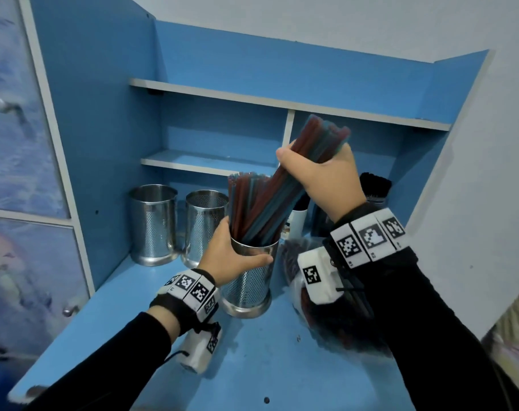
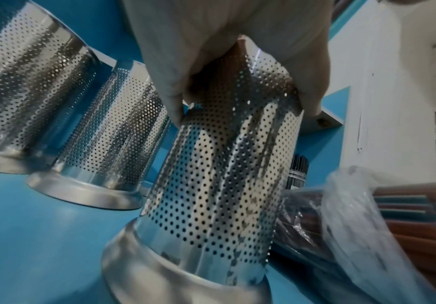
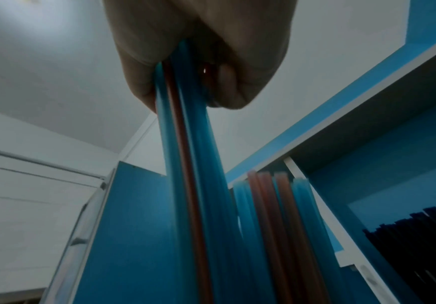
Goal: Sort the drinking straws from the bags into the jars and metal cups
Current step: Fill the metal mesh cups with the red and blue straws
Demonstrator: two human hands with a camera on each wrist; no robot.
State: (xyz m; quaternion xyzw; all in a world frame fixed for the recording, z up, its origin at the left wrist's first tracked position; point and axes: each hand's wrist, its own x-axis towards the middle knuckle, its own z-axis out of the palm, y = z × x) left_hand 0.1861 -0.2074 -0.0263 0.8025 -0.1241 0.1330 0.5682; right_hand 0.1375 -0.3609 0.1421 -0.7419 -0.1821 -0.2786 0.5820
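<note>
Now the right hand [image 1: 320, 173] grips slanted straws [image 1: 270, 200] — low ends probably in the cup [image 1: 249, 280] — left hand [image 1: 231, 256] wrapped round it.

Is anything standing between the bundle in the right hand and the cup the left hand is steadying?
No foreign object blocks it. The right hand grips the straw bundle, whose lower ends already sit inside the perforated metal cup held by the left hand. Only the straws already standing there crowd the opening.

no readable text, wrist tags coded only
</note>
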